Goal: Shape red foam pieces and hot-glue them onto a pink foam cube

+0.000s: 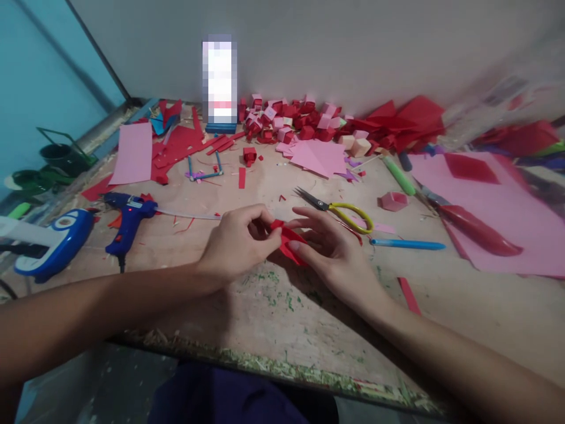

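A small folded piece of red paper [289,240] is held between both hands just above the wooden table [282,318]. My left hand [236,242] pinches its left end with curled fingers. My right hand [333,250] grips its right side, thumb on top. Yellow-handled scissors [342,211] lie just beyond my right hand, blades pointing left. A blue hot glue gun [128,221] rests to the left of my left hand, its glue stick pointing toward it.
A heap of small red and pink paper cubes [293,121] lines the back wall. Pink sheets [498,218] and a red-handled cutter [479,227] lie right, with a blue pen [408,244] and a green pen [398,175]. A pink sheet [132,154] and a blue-white device [55,244] lie left.
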A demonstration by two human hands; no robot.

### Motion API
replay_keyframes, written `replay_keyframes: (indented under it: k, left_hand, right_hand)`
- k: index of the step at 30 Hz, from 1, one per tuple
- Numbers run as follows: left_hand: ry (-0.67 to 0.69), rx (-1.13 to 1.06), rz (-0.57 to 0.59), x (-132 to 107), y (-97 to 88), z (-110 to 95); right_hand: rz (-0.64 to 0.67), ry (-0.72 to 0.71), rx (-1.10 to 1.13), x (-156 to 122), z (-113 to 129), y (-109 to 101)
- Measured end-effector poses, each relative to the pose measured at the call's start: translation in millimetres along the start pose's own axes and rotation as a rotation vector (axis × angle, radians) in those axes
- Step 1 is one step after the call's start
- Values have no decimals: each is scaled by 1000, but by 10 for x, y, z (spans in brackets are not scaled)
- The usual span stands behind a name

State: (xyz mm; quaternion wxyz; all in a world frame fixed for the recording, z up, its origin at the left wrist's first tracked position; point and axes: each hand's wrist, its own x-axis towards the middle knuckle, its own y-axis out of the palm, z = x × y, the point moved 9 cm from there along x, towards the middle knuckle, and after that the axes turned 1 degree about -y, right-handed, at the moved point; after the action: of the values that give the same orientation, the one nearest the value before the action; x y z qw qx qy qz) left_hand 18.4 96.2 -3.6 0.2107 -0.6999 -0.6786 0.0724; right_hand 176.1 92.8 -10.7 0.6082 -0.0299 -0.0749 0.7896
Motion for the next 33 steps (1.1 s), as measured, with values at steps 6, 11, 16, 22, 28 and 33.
replay_keyframes:
  k: [6, 11, 16, 22, 28, 33]
  left_hand:
    - [98, 27, -30, -36, -7, -103]
    - [184, -4, -22, -68, -1, -186]
    - [270, -15, -5, -107, 19, -257]
    - [330, 14, 14, -129, 36, -317]
    - [352, 54, 13, -142, 34, -342]
    - [348, 51, 7, -144, 34, -341]
  right_hand:
    - [-34, 46, -135, 16, 5, -26]
    - [14, 109, -102, 13, -2, 37]
    - [28, 104, -81, 38, -19, 51]
    - [-10, 126, -46, 28, -37, 18]
    - [-30, 125, 20, 15, -12, 13]
    - [-48, 139, 8, 2, -20, 3]
